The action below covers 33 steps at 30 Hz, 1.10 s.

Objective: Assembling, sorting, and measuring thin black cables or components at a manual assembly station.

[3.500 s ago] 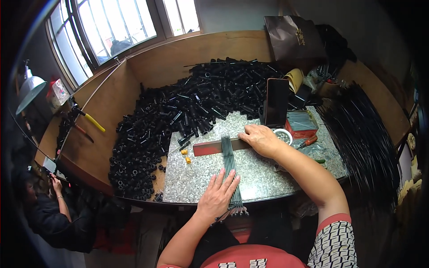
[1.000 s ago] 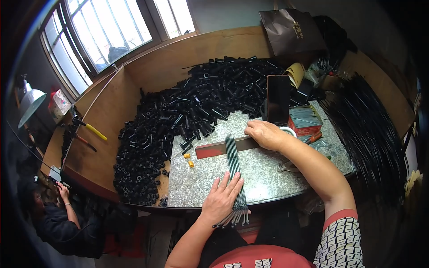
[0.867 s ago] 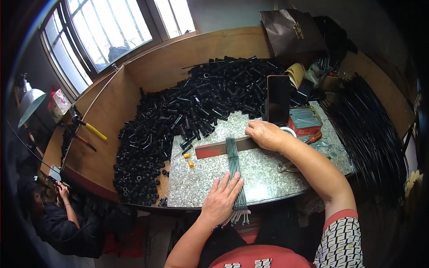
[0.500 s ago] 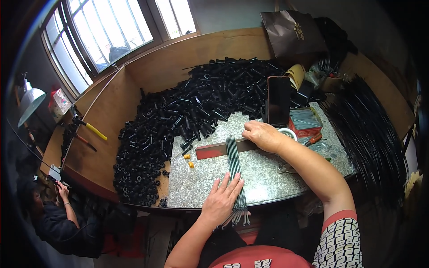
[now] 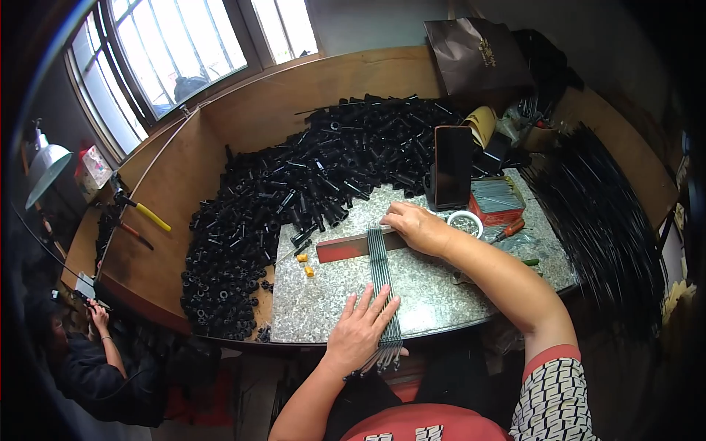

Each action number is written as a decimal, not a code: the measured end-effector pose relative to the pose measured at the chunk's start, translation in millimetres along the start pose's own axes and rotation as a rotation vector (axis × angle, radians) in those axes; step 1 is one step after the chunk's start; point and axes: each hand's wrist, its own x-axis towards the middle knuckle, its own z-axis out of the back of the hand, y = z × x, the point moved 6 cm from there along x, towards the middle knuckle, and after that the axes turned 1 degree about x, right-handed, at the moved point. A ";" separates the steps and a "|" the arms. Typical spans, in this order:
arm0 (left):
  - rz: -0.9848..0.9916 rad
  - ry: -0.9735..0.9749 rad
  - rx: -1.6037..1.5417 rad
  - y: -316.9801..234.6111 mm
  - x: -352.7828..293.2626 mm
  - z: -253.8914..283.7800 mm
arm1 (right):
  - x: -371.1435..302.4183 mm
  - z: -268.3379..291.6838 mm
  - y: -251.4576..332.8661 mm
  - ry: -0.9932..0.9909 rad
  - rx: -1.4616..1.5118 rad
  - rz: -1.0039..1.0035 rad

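Observation:
A row of thin grey metal rods point(image 5: 379, 259) lies side by side on the speckled stone slab point(image 5: 309, 309), crossing a flat grey-and-red bar point(image 5: 342, 250). My left hand point(image 5: 359, 327) rests flat on the near part of the rods, fingers stretched out. Their near ends, tipped with small knobs, stick out past the slab's front edge. My right hand point(image 5: 415, 226) is closed over the right part of the bar, fingertips just beside the rods' far ends. What its fingers grip is hidden.
A large heap of black tubular parts point(image 5: 294, 169) surrounds the slab's far and left sides. Beyond my right hand stand a phone point(image 5: 452, 167), a red box of rods point(image 5: 496, 198) and a white ring-shaped dish point(image 5: 476, 226). Long black rods point(image 5: 603, 220) lie right. Another person point(image 5: 103, 367) sits at left.
My right hand has slid left along the bar, closer to the rods' far ends. My left hand stays flat on the rods. The whole view has shifted slightly.

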 end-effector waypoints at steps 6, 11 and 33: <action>0.010 -0.014 0.011 6.2 -7.3 -2.7 | -11.8 50.3 -2.1 -0.131 -0.086 -0.045; 0.017 -0.009 0.008 6.1 -4.8 -6.5 | -65.7 109.5 -74.1 0.065 -0.519 -0.474; 0.016 0.025 -0.038 8.7 -10.4 -9.3 | -43.3 101.8 -20.7 0.003 -0.380 -0.201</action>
